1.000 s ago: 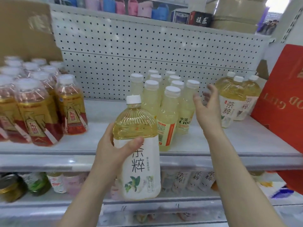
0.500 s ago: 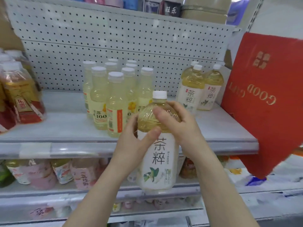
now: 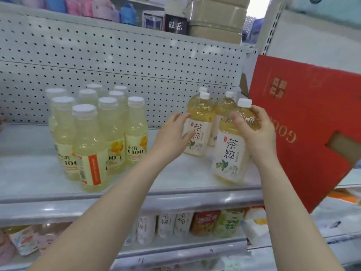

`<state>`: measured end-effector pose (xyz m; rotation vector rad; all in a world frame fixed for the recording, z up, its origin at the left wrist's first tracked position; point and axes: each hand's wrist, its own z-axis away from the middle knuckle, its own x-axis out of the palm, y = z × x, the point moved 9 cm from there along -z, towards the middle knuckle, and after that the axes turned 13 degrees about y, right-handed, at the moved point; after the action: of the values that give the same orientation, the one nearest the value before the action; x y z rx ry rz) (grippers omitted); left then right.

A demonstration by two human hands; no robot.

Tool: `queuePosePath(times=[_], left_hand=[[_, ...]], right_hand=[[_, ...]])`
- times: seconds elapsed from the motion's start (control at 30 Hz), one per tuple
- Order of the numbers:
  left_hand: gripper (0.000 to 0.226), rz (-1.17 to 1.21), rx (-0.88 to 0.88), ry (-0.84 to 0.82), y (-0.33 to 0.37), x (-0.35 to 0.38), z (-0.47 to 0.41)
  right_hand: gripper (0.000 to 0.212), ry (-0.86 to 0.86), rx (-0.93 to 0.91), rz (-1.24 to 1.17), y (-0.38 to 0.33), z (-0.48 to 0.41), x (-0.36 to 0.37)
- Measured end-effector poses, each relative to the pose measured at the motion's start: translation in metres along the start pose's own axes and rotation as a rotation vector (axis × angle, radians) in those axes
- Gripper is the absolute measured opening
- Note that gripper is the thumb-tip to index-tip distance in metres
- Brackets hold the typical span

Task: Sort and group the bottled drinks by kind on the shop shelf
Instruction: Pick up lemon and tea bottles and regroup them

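Note:
A golden tea bottle [image 3: 230, 153] with a white label and white cap stands on the grey shelf [image 3: 175, 178] near its front right. My right hand [image 3: 254, 132] grips its ribbed shoulder. Behind it stand three more tea bottles of the same kind [image 3: 199, 118]. My left hand [image 3: 173, 132] curls round the label of the nearest of these. To the left is a cluster of several pale yellow lemon drink bottles [image 3: 91, 145] with clear caps.
A large red gift box [image 3: 304, 118] leans at the shelf's right end, close behind my right hand. A white pegboard [image 3: 117, 61] backs the shelf. The lower shelf [image 3: 175, 249] holds more tea bottles and other drinks. Boxes and coloured items sit on top.
The tea bottle went from both hands in front of the shelf to standing on it at the right. My left hand let go and moved to a rear tea bottle.

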<state>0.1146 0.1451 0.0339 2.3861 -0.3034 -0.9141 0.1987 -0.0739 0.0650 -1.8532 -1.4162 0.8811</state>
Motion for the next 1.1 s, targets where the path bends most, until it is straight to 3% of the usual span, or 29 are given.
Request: queuePosePath(times=[0.17,0.3,0.43,0.7,0.83,1.1], left_hand=[[0.067,-0.079,0.020,-0.010,-0.011,0.031,-0.022],[0.078,-0.075,0.062,-0.001,-0.016,0.045,-0.030],[0.079,-0.051,0.075,0.024,-0.014,0.046,-0.032],[0.073,-0.091,0.077,-0.055,-0.015,0.030,-0.021],[0.062,-0.143,0.088,-0.007,-0.009,0.000,-0.002],[0.043,-0.176,0.066,0.200,-0.024,-0.093,0.091]], right_hand=[[0.047,-0.037,0.017,-0.006,0.036,-0.020,0.020],[0.067,-0.162,-0.034,0.071,0.047,-0.038,0.039],[0.056,-0.232,-0.087,0.196,0.045,-0.051,0.052],[0.054,-0.161,-0.179,0.399,0.039,-0.035,0.050],[0.055,-0.080,-0.270,0.523,0.027,-0.019,0.035],[0.041,-0.162,-0.291,0.183,0.001,0.107,0.040]])
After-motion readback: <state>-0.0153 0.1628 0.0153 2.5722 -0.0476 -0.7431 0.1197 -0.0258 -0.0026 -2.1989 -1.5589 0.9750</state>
